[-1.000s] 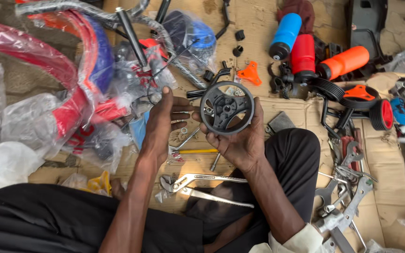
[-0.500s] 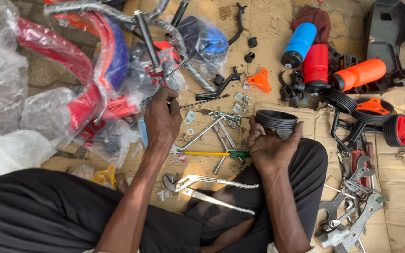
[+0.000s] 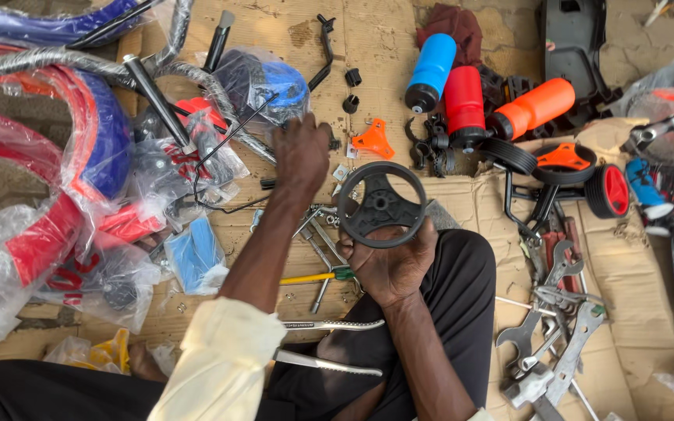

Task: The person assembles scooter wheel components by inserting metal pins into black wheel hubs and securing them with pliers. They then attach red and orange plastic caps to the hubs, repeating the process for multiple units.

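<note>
Wheel: small black plastic wheel [image 3: 381, 205] with spokes, held up flat-on to the camera, right above the person's lap and the cardboard [image 3: 384, 39] on the ground.
Right hand: right hand [image 3: 390, 265] grips the wheel from below, fingers curled up around the lower rim, thumb on the left edge. So closed on it, pretty firmly by the look of it.
Left hand: left hand [image 3: 300, 156] is stretched out forward over the cardboard, back of the hand to the camera, fingers bent down toward small bits of hardware. Can't tell if it's pinching anything, the fingertips are hidden.
Near the left hand: orange triangular plastic piece [image 3: 373, 140] just to its right, plastic-wrapped blue part [image 3: 271, 82] just beyond it.
Under the wheel: yellow-handled screwdriver [image 3: 317, 276] and a few loose metal rods lying on the cardboard, close to the right hand.
On the lap: pliers [image 3: 329, 343], handles open, resting across the dark trousers.
Further back: 3 bottles lying side by side, blue bottle [image 3: 431, 72], red bottle [image 3: 464, 100], orange bottle [image 3: 532, 107].
Right side: pile of wrenches [image 3: 555, 335] and 2 more small wheels [image 3: 587, 175], well apart from both hands.
Left side: red and blue mudguards [image 3: 64, 156] in clear plastic wrap.
</note>
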